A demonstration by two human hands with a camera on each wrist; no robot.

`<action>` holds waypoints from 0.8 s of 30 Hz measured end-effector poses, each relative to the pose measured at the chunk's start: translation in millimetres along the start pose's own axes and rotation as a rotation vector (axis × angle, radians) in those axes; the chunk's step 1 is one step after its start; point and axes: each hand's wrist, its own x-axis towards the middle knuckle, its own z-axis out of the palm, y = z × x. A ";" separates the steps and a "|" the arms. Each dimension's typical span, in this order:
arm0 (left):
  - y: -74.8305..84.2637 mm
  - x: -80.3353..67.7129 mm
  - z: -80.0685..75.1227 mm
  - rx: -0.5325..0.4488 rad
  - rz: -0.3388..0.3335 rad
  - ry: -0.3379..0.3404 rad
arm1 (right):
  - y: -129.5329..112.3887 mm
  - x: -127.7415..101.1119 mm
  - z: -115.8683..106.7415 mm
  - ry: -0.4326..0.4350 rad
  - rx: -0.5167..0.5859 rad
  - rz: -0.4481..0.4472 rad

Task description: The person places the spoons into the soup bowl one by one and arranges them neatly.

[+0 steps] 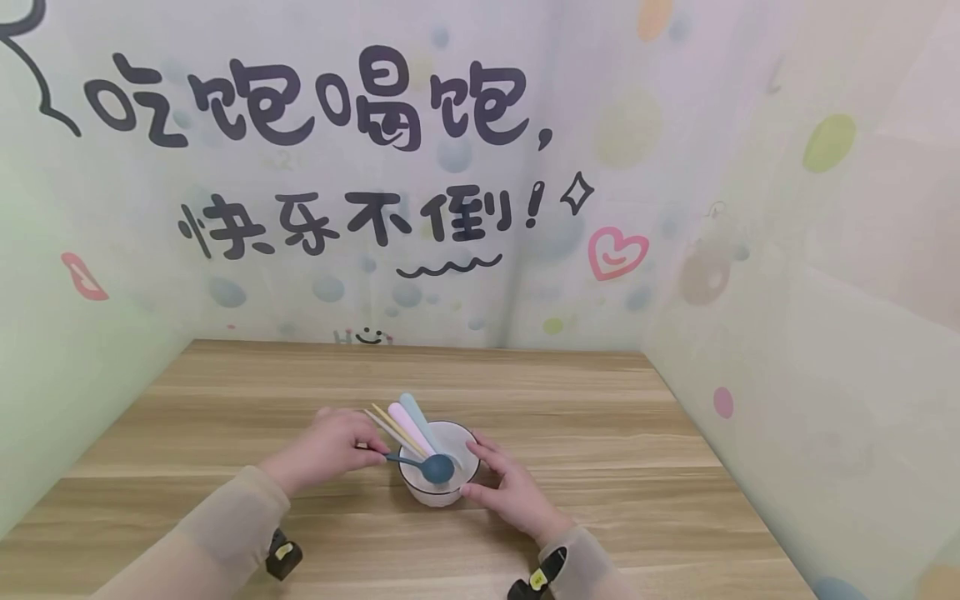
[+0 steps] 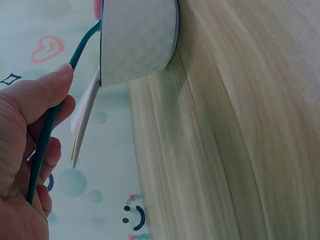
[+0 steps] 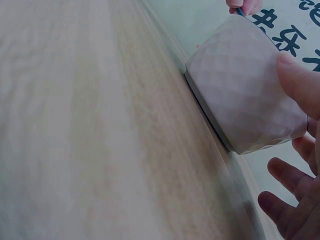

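Two sleeved forearms came in from the near edge of the wooden table point(image 1: 225, 392), each w/ a small camera strapped at the wrist. Left hand point(image 1: 333, 446) sat just left of the white bowl point(image 1: 438, 471), thumb and curled fingers pinching the thin handle of a dark teal spoon point(image 1: 427, 467); the spoon's head rested inside the bowl, at its near side. Right hand point(image 1: 510, 487) was against the bowl's right wall, thumb pressed on the quilted outside (clear in the right wrist view), other fingers spread and fairly straight, not wrapped round it. Bowl stood upright near the table's middle, a bit toward the near side. Leaning in it on the far-left rim: a pink spoon point(image 1: 405, 425), a pale blue spoon point(image 1: 416, 417) and cream chopsticks point(image 1: 386, 421). Behind, a pastel wall point(image 1: 480, 208) w/ black lettering and a pink heart point(image 1: 617, 252).
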 end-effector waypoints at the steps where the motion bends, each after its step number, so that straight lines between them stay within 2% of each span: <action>1: 0.4 0.6 0.1 0.003 0.003 -0.004 | -0.2 0.0 -0.1 0.000 -0.004 -0.002; 7: 2.0 4.3 0.7 0.002 0.012 -0.032 | -1.3 -0.3 -0.4 0.000 -0.017 -0.010; 24: 4.2 12.4 9.1 0.026 0.043 -0.047 | 1.5 0.5 0.2 0.005 -0.028 -0.021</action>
